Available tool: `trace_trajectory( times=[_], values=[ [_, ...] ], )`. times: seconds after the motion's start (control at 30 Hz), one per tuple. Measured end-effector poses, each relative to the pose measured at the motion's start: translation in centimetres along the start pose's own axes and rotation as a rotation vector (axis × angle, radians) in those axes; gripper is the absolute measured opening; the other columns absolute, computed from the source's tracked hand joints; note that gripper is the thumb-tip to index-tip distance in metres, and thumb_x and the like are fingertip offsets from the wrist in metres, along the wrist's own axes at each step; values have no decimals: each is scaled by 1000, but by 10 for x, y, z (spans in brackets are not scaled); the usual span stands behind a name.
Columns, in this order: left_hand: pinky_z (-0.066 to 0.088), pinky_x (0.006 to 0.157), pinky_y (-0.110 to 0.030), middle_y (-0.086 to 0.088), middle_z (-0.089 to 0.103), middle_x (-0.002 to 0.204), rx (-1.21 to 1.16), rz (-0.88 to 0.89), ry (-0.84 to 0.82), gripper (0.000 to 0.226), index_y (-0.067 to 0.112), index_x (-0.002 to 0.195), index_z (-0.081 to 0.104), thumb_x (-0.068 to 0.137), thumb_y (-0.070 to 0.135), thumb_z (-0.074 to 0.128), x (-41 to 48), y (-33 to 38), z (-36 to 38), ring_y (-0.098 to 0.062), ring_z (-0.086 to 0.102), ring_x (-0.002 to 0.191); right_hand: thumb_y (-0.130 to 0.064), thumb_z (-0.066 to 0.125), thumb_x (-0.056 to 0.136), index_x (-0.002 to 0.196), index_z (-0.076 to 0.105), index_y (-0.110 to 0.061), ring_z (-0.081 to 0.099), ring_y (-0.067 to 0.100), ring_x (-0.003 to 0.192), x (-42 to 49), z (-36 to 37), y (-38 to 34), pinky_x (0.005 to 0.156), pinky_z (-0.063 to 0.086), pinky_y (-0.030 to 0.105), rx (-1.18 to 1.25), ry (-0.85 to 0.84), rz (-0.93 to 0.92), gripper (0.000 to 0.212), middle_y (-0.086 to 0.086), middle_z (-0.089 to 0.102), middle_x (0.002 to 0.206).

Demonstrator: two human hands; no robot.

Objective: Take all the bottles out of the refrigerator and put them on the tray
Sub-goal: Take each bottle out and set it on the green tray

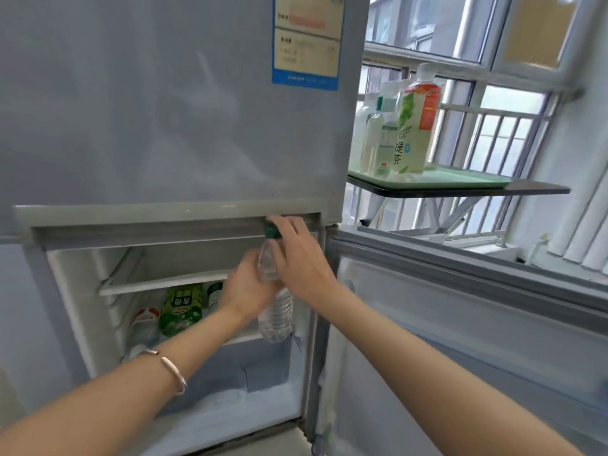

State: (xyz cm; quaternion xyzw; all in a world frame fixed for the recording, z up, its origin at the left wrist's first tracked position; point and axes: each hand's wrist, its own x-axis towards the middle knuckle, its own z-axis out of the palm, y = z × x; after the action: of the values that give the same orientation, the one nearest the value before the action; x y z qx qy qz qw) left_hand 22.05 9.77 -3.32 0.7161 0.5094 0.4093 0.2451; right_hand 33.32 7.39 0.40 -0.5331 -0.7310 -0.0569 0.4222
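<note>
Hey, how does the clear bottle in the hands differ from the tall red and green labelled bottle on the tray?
The clear bottle has a green cap and no visible label; the tall bottle has a pale cap and a red, green and white wrap. The clear bottle is gripped by the left hand and right hand at the refrigerator; the tall bottle stands upright on the tray. Both are capped.

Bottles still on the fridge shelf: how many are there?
3: a red-and-white-labelled bottle at the left, a green-labelled bottle beside it, and a dark-capped bottle next to the left hand. Others may be hidden behind the arm. The held clear bottle is not counted.
</note>
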Motion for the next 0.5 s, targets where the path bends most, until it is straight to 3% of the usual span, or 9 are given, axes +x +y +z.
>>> trace_trajectory(
  times=[0.07,0.17,0.27,0.33,0.43,0.5],
  values=[
    [56,79,-39,7,66,105,12,46,-4,60,29,117,50,68,59,67,-9,29,-9,-18,65,94,-15,46,95,141,38,-17,58,19,104,-7,-34,-6,87,46,25,100,35,30,46,4,46,134],
    [57,73,-42,8,67,90,84,141,29,61,32,107,50,60,70,62,-24,76,-20,-14,65,80,-16,46,92,140,36,-21,58,14,101,-29,-77,-7,92,52,37,226,13,132,49,1,49,128],
    [58,69,-40,13,66,86,157,262,54,66,34,111,52,60,75,63,-29,118,-24,-8,64,76,-30,41,89,138,41,-16,59,15,105,-43,-112,-2,97,50,43,384,-33,253,51,0,59,115],
    [57,68,-38,13,65,83,180,323,63,69,35,118,50,63,74,64,-28,148,-21,-6,64,74,-39,42,84,134,47,-14,60,16,100,-44,-137,4,95,51,43,495,25,325,57,-2,61,105],
    [53,62,-32,7,64,82,72,353,67,70,31,128,44,70,63,68,-17,191,-11,-11,62,71,-42,44,79,137,49,-17,61,15,98,-43,-166,21,85,54,33,435,129,302,64,2,64,111],
    [53,63,-36,1,62,79,-3,358,73,70,26,131,42,74,57,68,-3,217,-1,-18,62,70,-41,50,75,139,45,-19,58,17,98,-41,-176,34,87,53,38,332,126,275,68,3,62,113]
  ],
)
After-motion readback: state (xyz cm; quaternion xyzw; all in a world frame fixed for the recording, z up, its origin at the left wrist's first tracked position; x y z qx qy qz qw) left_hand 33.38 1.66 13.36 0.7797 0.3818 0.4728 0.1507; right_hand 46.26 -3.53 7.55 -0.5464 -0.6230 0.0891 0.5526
